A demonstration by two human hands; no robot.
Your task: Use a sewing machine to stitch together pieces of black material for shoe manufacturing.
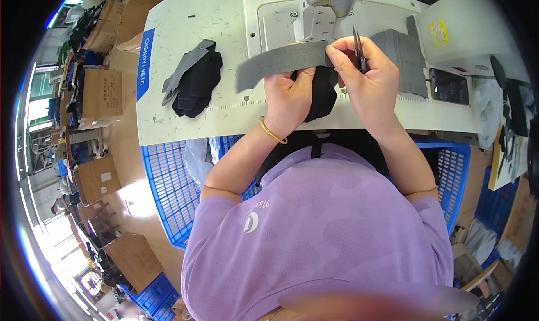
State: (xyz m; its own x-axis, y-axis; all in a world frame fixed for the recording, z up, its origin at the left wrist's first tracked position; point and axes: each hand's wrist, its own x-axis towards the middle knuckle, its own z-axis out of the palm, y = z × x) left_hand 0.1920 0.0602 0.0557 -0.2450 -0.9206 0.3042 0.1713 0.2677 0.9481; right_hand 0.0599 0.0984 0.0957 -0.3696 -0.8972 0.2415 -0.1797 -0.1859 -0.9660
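Observation:
A grey fabric strip (275, 62) runs across the front of the sewing machine, its loose end curving out to the left. My left hand (287, 99) is closed on a black fabric piece (321, 99) that hangs below the strip; the strip passes over its fingers. With thumb and forefinger, my right hand (371, 79) pinches the strip's right end. Dark, pointed thread snips (359, 51) are also tucked in that hand, tips pointing away from me. Where the strip and the black piece meet is partly hidden by my fingers.
Just beyond my hands stands the sewing machine (328, 4). Black and grey fabric pieces (199, 82) lie at left on the white table (224, 122). Grey pieces (401, 63) and a phone (449, 87) lie at right. Blue baskets (168, 180) sit below the table edge.

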